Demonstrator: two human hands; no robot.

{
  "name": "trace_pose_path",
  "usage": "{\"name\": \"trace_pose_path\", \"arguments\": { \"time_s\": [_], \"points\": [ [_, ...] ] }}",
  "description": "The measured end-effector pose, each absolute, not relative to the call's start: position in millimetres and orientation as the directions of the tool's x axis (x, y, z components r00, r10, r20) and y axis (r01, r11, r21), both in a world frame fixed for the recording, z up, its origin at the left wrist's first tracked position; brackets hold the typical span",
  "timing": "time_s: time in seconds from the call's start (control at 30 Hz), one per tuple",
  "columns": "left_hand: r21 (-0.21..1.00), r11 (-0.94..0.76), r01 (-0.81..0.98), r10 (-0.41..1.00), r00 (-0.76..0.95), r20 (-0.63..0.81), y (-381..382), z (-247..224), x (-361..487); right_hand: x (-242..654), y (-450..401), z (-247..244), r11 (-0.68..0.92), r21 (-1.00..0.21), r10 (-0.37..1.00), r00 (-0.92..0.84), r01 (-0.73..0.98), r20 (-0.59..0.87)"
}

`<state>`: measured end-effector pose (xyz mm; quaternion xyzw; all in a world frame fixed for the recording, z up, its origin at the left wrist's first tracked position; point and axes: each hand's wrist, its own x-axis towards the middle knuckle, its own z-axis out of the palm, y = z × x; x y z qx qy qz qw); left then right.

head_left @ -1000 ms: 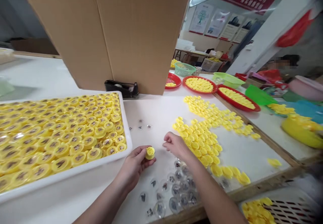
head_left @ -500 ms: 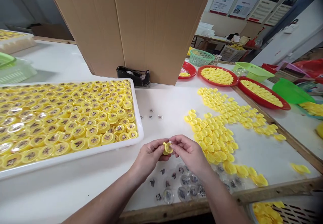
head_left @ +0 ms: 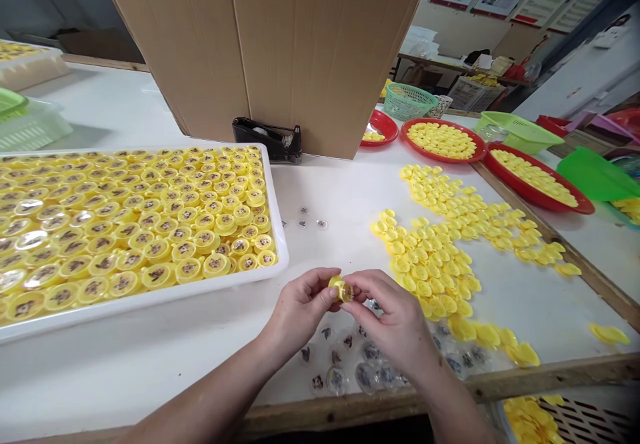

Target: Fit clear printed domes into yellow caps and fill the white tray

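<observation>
Between my two hands, above the table's near side, is a small round yellow plastic piece (head_left: 342, 289) with a clear face, tilted on edge. My left hand (head_left: 306, 304) pinches it from the left, thumb in front. From the right, the fingers and thumb of my right hand (head_left: 387, 307) close on its rim. Beneath and around the hands lie several clear discs (head_left: 336, 380) with small dark animal prints. Right of my hands spreads a patch of loose yellow discs (head_left: 425, 264). To the left, a white tray (head_left: 281, 257) holds rows of yellow pieces with printed faces.
A black tape dispenser (head_left: 270, 140) stands before a tall cardboard box (head_left: 300, 51). Red plates (head_left: 443, 157) of yellow pieces and green baskets (head_left: 407, 101) sit at the back right. A wooden strip (head_left: 550, 377) edges the table. Below it, a white crate (head_left: 590, 424) holds yellow pieces.
The yellow piece has turned in my fingers, its clear face now toward the right. My right hand has shifted slightly right, its grip now around the rim. The view has tilted a little.
</observation>
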<state>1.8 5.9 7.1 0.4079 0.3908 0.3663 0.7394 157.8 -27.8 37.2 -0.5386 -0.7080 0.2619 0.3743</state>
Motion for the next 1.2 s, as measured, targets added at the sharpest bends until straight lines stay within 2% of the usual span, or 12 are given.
{"name": "trace_pose_path", "arguments": {
  "time_s": [0.23,0.43,0.57,0.77,1.0,1.2],
  "points": [
    [0.866,0.434,-0.248,0.847,0.439,-0.299,4,8,2,158,-29,38,0.273,-0.789,0.962,-0.133,0.551,0.239],
    [0.862,0.435,-0.260,0.847,0.443,-0.293,6,7,1,158,-31,27,0.076,-0.889,0.987,0.093,0.452,0.131],
    [0.854,0.443,-0.274,0.846,0.443,-0.296,5,6,1,158,-33,33,0.024,-0.874,0.998,0.032,0.486,0.045],
    [0.822,0.497,-0.278,0.823,0.450,-0.346,4,10,3,159,-36,38,0.148,-0.827,0.988,-0.056,0.542,0.141],
    [0.808,0.534,-0.248,0.795,0.472,-0.381,5,12,2,160,-32,37,0.107,-0.818,0.994,-0.074,0.565,0.080],
    [0.791,0.540,-0.289,0.804,0.456,-0.382,5,11,2,164,-34,39,0.049,-0.807,0.992,-0.120,0.589,-0.027]
  ]
}}
